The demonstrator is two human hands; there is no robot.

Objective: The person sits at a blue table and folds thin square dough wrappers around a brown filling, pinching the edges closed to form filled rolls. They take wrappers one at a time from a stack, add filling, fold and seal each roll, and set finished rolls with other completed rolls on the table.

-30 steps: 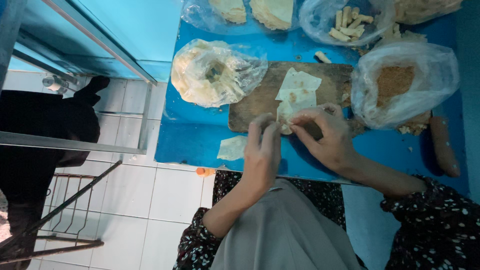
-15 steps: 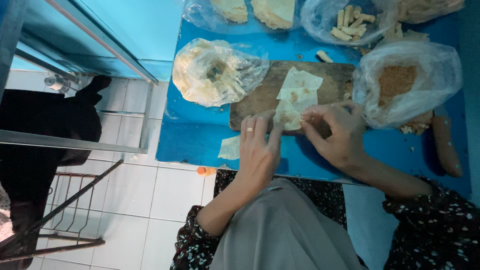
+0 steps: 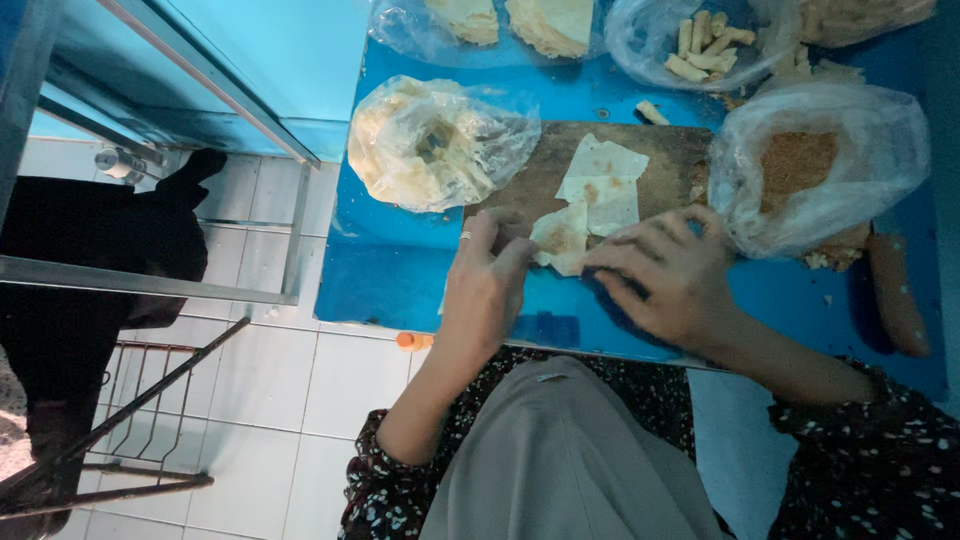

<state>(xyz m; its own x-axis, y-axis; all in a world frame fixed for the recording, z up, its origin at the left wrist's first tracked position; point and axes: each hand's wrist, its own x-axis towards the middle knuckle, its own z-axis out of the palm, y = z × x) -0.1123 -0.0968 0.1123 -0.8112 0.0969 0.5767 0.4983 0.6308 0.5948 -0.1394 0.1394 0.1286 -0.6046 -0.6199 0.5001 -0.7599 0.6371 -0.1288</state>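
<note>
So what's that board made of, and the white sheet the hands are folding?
The board looks like wood: brown, matte and worn. The sheet looks like thin soft dough, pale and floppy, creasing where the left hand and right hand pinch it. It could be another thin wrapper; the picture cannot settle it.

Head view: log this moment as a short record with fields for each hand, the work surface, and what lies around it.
left hand: left hand with a ring, fingers on the near edge of the thin pastry sheet
right hand: right hand pressing the same sheet's near end
sheet: pale, partly folded, lying on the wooden board
surface: blue table
left of board: crumpled plastic bag of wrappers
right of board: clear bag of brown crumbs
far edge: bag of small pale sticks
</note>
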